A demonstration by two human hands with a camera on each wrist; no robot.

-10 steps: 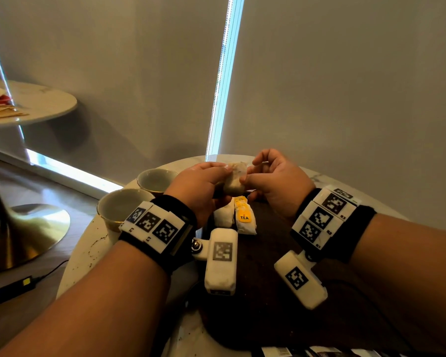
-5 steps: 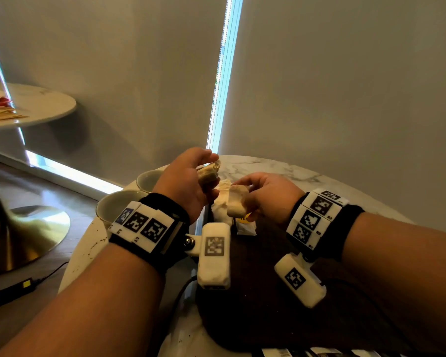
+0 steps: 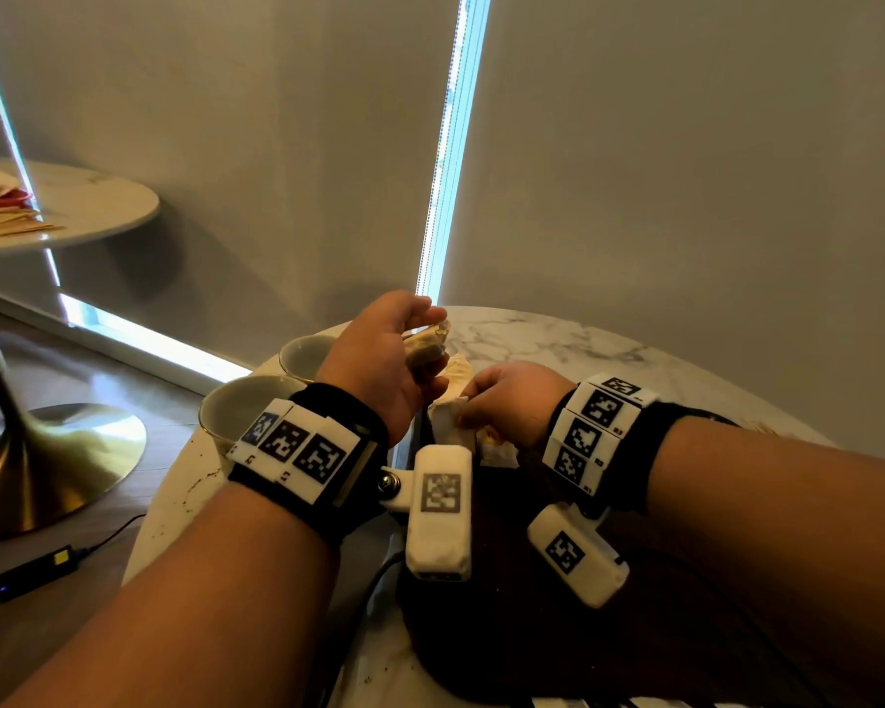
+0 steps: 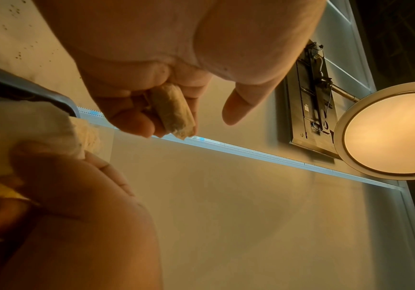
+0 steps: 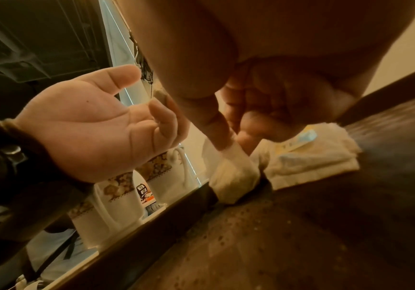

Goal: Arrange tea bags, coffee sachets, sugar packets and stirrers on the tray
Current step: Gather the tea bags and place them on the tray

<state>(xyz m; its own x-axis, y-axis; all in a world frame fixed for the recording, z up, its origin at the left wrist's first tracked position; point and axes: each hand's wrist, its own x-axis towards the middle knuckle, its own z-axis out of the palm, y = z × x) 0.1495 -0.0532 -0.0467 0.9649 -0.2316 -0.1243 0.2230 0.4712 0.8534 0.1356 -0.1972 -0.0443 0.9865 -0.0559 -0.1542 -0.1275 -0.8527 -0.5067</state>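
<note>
— So, where are the tea bags now?

— One tea bag (image 5: 233, 176) is pinched in the right hand (image 3: 514, 401), its lower end touching the dark tray (image 5: 301, 235) just inside the rim; another tea bag (image 3: 425, 344) is curled in the left hand (image 3: 384, 365), above that rim. More tea bags (image 5: 310, 159) lie flat on the tray.

— How would they handle?

— Light, soft, easily crushed, I'd judge. Pinch the paper edge gently.

The tray (image 5: 301, 225) is dark brown wood and the surface (image 3: 558, 339) is white marble with grey veins. The tea bags (image 5: 310, 162) are cream, one with a yellow tag, and the two cups (image 5: 117, 196) are white with a brown-and-gold flower band. The wristbands (image 3: 297, 447) are black with white blocks of black-and-white square codes.
</note>
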